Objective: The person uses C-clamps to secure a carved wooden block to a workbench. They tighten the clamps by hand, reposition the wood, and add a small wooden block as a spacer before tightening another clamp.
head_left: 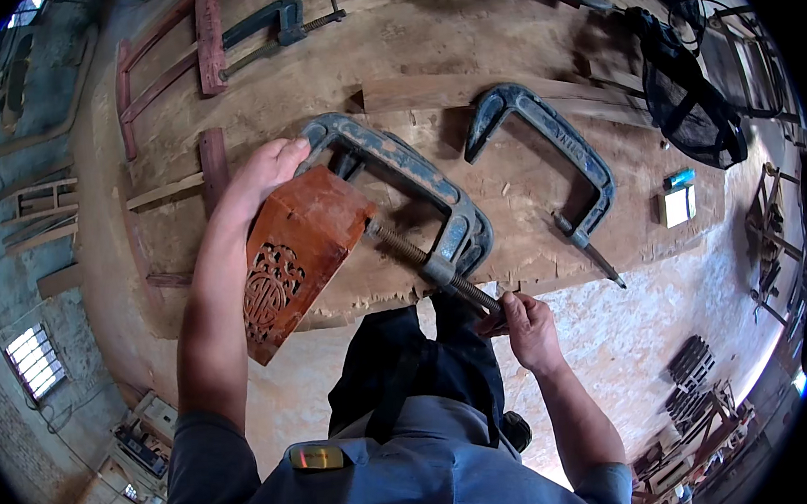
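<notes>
A reddish-brown wooden piece (324, 211) with a pierced carved panel on its near side stands tilted at the bench's near edge. Beside it is a large blue-grey C-clamp (397, 165), its threaded screw (403, 244) reaching the wood's right corner. My left hand (268, 175) is closed around the clamp's far-left end, against the wood's far corner; some fingers are hidden. My right hand (529, 329) grips the handle end of the screw, just past the bench edge. Close behind this clamp shows another similar dark frame, partly covered.
Another C-clamp (561, 149) lies to the right on the wooden bench (524, 214). Beyond are a long board (438, 91), a smaller clamp (283, 23) and a reddish frame (210, 40). A black mesh fan (691, 106) stands far right, near a white box (678, 207).
</notes>
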Motion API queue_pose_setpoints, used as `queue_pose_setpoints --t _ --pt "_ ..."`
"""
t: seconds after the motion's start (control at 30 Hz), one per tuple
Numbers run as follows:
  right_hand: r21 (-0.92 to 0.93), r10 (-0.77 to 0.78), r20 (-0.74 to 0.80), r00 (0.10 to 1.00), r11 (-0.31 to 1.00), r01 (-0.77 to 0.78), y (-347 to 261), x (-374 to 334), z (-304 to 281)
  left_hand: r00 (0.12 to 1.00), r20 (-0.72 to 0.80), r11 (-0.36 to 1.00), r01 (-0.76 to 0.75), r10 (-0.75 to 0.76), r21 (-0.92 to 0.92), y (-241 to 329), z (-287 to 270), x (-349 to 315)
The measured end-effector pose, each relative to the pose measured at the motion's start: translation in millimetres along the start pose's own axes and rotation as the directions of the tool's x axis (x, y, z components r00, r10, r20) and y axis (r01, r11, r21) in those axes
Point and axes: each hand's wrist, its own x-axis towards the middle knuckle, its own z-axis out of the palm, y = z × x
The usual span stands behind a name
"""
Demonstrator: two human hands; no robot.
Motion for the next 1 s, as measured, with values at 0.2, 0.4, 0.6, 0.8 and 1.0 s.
queue_pose_setpoints --t 0.2,0.4,0.6,0.8,1.0 --pt "0.131 0.028 0.159 0.987 0.990 -0.049 -17.1 1.9 -1.9 0.990 -0.061 0.991 -0.128 0.129 0.034 -12.3 -0.5 1.7" --pt "0.295 -0.027 0.473 0.881 0.947 -0.130 -14.4 12.5 -21.7 0.999 -0.002 0.996 -0.041 0.041 0.074 2.2 0.2 -5.5" --pt "0.118 -0.006 0.463 0.886 0.991 -0.055 -21.9 9.9 -22.8 0.981 -0.021 0.979 -0.189 0.191 0.080 -6.3 1.3 -7.0" --pt "-0.353 -0.254 0.340 0.905 0.858 0.373 -32.0 4.2 -17.1 0.994 0.066 0.981 -0.097 0.087 0.167 8.3 -3.1 -15.6" --pt "-0.695 -0.565 0.200 0.801 0.494 0.522 -10.5 -15.9 6.4 0.989 0.021 0.987 -0.148 0.147 0.065 6.3 3.2 -15.5"
